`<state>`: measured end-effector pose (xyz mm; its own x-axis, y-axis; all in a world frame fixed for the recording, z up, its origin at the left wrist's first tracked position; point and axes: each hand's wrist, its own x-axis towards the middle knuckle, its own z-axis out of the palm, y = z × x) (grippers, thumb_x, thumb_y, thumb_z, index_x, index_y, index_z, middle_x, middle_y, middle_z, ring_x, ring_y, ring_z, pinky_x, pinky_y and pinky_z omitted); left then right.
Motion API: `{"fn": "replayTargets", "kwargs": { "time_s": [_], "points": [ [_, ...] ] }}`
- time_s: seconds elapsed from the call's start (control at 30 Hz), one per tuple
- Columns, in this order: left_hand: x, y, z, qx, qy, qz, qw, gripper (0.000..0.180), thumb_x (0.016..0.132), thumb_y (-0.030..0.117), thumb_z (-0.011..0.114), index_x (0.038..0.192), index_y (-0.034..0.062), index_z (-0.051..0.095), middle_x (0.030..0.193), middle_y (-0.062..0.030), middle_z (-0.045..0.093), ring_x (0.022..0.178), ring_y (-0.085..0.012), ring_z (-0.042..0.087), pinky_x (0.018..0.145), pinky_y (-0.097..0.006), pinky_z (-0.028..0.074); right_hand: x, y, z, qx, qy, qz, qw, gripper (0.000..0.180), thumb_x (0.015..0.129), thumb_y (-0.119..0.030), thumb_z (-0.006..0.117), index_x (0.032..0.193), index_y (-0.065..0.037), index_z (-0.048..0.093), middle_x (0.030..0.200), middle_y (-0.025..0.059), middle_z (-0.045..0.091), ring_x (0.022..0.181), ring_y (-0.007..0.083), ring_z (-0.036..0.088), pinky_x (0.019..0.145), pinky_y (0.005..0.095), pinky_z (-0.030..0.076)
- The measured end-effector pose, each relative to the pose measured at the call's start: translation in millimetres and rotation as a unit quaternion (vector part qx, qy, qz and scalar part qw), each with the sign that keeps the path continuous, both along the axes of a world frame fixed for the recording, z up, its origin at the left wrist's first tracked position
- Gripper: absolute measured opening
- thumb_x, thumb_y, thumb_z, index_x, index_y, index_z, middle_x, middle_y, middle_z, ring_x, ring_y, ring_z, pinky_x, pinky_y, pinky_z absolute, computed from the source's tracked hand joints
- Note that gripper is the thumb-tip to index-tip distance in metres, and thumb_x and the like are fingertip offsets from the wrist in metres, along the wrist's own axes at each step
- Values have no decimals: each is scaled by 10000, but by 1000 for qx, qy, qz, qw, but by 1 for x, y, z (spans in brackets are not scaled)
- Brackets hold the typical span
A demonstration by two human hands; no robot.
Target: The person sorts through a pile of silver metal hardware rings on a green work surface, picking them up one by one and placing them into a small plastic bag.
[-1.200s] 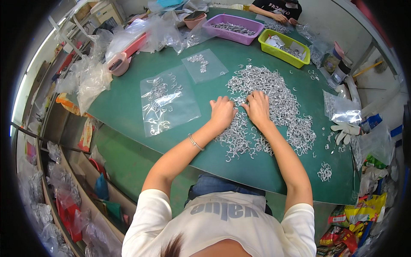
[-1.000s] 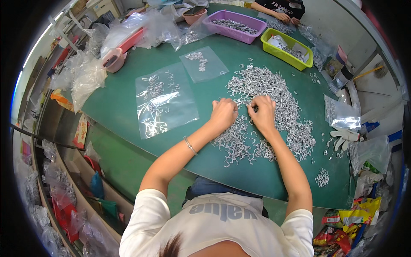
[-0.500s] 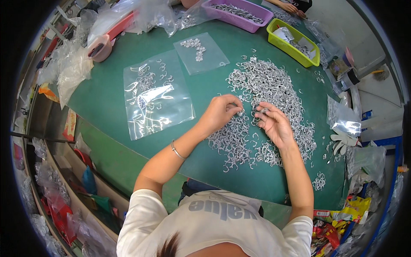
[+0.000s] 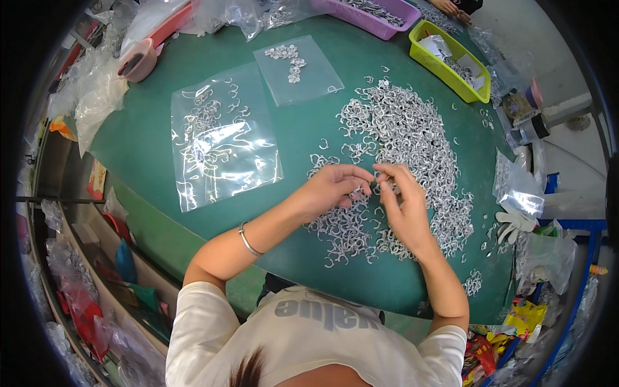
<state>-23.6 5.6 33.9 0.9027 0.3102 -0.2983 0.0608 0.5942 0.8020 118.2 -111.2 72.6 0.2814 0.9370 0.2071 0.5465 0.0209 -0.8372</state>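
Observation:
A big heap of small C-shaped grey metal pieces lies on the green table, and a looser part of it spreads nearer to me. Over the near part of the heap, my left hand is closed with its fingers bent, and small curved metal pieces show at its fingers. Close beside it is my right hand, with thumb and forefinger drawn together near the left fingertips. What the right fingers hold is too small to make out.
Left of the heap lie a clear plastic bag with metal rings on it and a smaller bag with pale bits. Farther back stand a green basket, a purple basket and a pink bowl. A white glove rests at right.
Both hands have come closer together, their fingertips now almost meeting, and sit slightly lower in the picture. The whole view has shifted a little.

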Motion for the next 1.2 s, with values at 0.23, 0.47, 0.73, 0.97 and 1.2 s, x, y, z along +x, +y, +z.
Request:
{"fn": "replayTargets", "kwargs": {
  "time_s": [0.23,0.47,0.73,0.97,1.2],
  "points": [
    [4,3,-3,-235,-45,13,971,457,1006,376,401,1205,-8,548,976,-92,626,859,-151,598,744,-301,506,14,12,8,-12,1,-60,998,214,900,-2,517,1098,-9,600,927,91,546,737,144,539,594,260,443],
    [-2,-3,0,-294,45,14,955,327,989,203,456,1245,5,500,968,-99,606,709,-107,569,590,-223,482,17,33,7,22,-122,72,990,249,865,-28,577,1110,11,585,1127,168,575,1082,315,555,890,373,462],
    [-6,2,11,-243,-4,36,969,370,949,86,455,1306,-11,466,809,-66,522,527,-70,379,391,-181,294,68,79,-50,-8,-429,37,903,490,776,-286,714,1182,-41,592,1333,166,471,1275,411,389,1039,513,312],
    [-12,1,5,-259,-21,105,960,336,952,131,451,1254,-6,508,814,-64,533,520,-88,383,410,-199,304,47,33,-1,-128,-218,192,948,305,806,-135,683,1087,-25,633,1158,157,596,1197,312,495,976,447,394],
    [-7,3,6,-248,-46,85,964,301,932,105,500,1212,4,542,799,-51,548,542,-85,397,453,-208,327,72,145,-47,114,-434,19,894,260,794,-107,679,1022,7,628,1065,160,631,1004,329,577,886,387,442]
  ]
}}
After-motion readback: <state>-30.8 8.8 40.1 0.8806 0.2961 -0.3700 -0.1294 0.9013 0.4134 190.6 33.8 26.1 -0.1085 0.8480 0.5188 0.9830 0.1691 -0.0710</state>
